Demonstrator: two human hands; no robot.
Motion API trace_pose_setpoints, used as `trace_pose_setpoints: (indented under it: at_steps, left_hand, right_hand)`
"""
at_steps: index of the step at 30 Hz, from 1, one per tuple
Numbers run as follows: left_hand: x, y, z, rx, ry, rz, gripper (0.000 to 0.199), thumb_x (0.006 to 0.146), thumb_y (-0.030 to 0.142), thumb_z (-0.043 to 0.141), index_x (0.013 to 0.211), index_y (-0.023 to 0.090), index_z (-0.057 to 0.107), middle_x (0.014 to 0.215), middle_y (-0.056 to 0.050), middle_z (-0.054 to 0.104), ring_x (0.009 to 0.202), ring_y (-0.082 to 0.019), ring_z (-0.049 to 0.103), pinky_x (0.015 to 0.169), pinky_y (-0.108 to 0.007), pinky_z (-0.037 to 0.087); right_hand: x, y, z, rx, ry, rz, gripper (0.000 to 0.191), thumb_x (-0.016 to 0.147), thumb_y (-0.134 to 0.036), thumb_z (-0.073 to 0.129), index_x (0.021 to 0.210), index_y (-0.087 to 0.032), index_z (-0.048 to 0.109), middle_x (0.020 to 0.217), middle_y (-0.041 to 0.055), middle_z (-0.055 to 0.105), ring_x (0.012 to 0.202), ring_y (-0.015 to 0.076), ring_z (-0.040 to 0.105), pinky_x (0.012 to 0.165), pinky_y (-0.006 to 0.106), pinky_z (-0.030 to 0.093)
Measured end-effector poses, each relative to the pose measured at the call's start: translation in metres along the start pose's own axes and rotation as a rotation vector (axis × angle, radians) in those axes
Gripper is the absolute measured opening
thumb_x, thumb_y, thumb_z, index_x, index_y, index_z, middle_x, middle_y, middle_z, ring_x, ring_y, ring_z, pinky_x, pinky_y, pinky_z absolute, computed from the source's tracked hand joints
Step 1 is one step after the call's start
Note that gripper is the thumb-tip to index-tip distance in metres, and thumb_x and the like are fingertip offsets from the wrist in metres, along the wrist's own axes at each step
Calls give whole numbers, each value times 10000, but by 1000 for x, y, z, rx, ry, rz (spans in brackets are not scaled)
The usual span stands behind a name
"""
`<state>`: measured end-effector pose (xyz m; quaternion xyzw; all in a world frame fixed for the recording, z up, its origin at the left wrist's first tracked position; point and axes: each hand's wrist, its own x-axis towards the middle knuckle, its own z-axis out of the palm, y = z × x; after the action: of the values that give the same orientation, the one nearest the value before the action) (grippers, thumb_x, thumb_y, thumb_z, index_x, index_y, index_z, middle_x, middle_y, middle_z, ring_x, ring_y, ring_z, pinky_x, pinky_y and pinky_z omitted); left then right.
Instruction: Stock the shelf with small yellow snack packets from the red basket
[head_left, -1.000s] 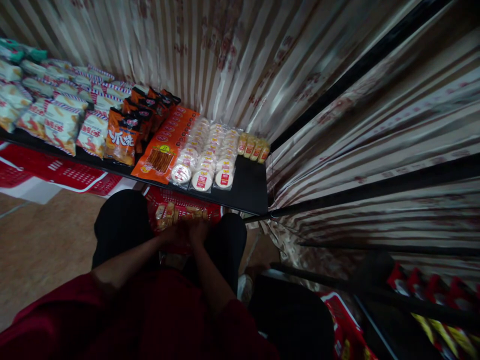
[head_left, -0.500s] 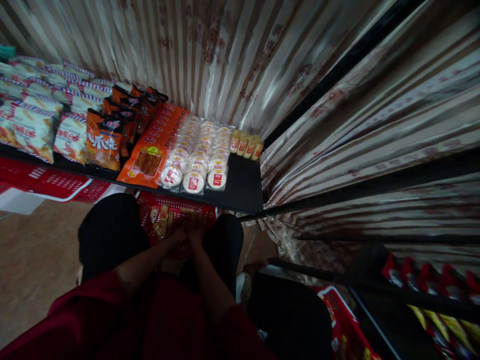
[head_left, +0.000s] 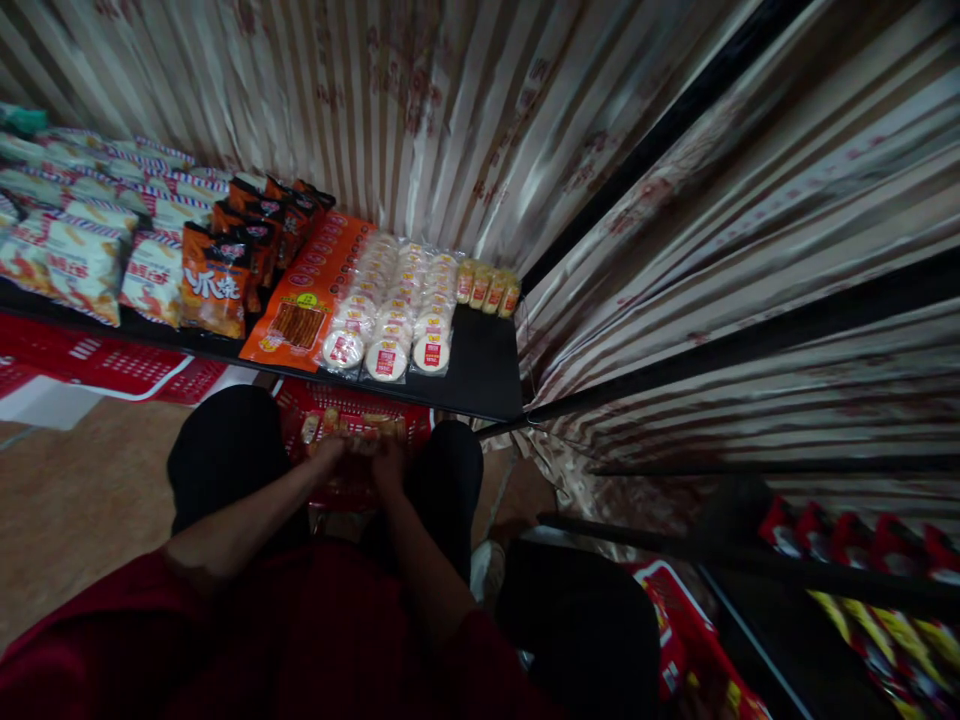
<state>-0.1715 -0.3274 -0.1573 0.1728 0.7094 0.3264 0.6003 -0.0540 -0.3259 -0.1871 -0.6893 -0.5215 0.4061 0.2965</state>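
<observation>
Both hands are low between my knees, over a red plastic basket [head_left: 417, 425] just below the shelf edge. My left hand [head_left: 335, 447] has its fingers curled. Close on its right is my right hand [head_left: 386, 463], also closed. Something small and pale shows between the fingertips, but it is too dark to make out. Small yellowish wrapped snacks [head_left: 331, 420] lie in the basket around the hands. Above, on the black shelf [head_left: 486, 362], flat packs of round white crackers [head_left: 387, 360] lie in overlapping rows. Beyond them is a short row of small yellow snack packs [head_left: 493, 295].
Left along the shelf are an orange snack sheet [head_left: 296, 325], orange chip bags [head_left: 214, 285] and white chip bags [head_left: 86, 260]. A striped curtain [head_left: 420, 120] hangs behind, crossed by black frame bars [head_left: 675, 135]. Another red basket [head_left: 686, 625] and a person's dark-clothed leg [head_left: 577, 620] are at lower right.
My hands, clasped close together before, have moved apart a little, the left shifting left and upward over the basket. The view has tilted slightly.
</observation>
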Motion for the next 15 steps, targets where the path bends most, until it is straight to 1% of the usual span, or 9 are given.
trace_pose_setpoints:
  at_steps: [2, 4, 7, 10, 12, 15]
  left_hand:
    - [-4, 5, -5, -52, 1, -13, 162, 726, 101, 479, 865, 158, 539, 597, 35, 553, 518, -97, 552, 539, -198, 463]
    - [-8, 10, -8, -91, -10, -20, 154, 734, 108, 480, 867, 161, 537, 594, 35, 552, 501, -93, 546, 525, -193, 459]
    - [-14, 19, -11, -129, -29, -13, 109, 740, 101, 488, 819, 159, 537, 583, 28, 562, 494, -89, 544, 515, -186, 454]
    - [-16, 29, -11, -160, -41, -2, 75, 743, 95, 499, 771, 156, 532, 601, 16, 586, 522, -89, 564, 524, -180, 459]
    - [-18, 35, -10, -176, -47, 5, 68, 748, 95, 498, 752, 152, 535, 603, 10, 594, 525, -87, 568, 512, -171, 455]
    - [-25, 43, -8, -194, -46, 13, 79, 758, 95, 482, 724, 149, 529, 570, 19, 580, 473, -69, 541, 467, -150, 428]
  right_hand:
    - [-3, -7, -2, 19, -36, 2, 369, 661, -46, 411, 905, -165, 661, 899, 62, 687, 876, 169, 624, 821, 286, 479]
    - [-5, -13, -6, 24, -34, -16, 353, 677, -57, 413, 902, -170, 660, 902, 56, 684, 883, 166, 618, 831, 286, 473]
    - [-7, -20, -14, -38, -28, -85, 317, 670, -75, 452, 890, -169, 660, 931, 58, 668, 910, 178, 596, 862, 305, 454]
    - [-9, -27, -24, -100, -84, -177, 275, 660, -105, 509, 875, -187, 659, 921, 44, 657, 912, 188, 574, 867, 316, 444]
    - [-10, -32, -31, -113, -116, -214, 302, 655, -112, 538, 925, -180, 655, 949, 53, 652, 921, 194, 569, 874, 320, 440]
    - [-13, -38, -40, -115, -130, -244, 362, 667, -111, 554, 1015, -157, 644, 1033, 83, 638, 953, 196, 573, 882, 316, 442]
